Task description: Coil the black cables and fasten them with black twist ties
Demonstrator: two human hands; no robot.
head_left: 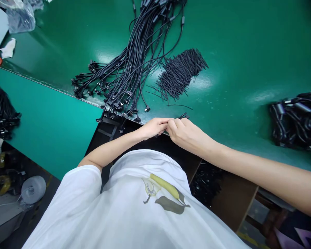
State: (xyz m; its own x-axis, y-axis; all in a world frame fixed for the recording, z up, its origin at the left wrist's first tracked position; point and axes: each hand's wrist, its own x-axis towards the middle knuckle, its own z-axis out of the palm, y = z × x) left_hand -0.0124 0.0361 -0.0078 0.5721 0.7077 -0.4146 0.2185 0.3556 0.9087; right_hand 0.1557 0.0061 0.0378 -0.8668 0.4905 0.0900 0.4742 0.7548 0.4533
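Note:
At the table's near edge my left hand (pixel 152 128) and my right hand (pixel 188 133) meet, fingers pinched together. Part of a black cable (pixel 184 116) pokes out just beyond my right knuckles; most of it is hidden by my fingers. A little dark material also shows beneath my left fingertips. Just ahead and to the left lies a large bundle of black cables (pixel 137 58), its small plug ends spread along the edge. Right of that bundle is a heap of short thin black ties (pixel 182 72), with a few strays near my hands.
The green tabletop (pixel 238 45) has a coiled pile of black cables (pixel 297 119) at far right. On the lower green surface (pixel 49 121) at left lies another cable bundle (pixel 1 110). Clear plastic bags (pixel 20 17) sit at upper left. A white spool (pixel 33 189) stands lower left.

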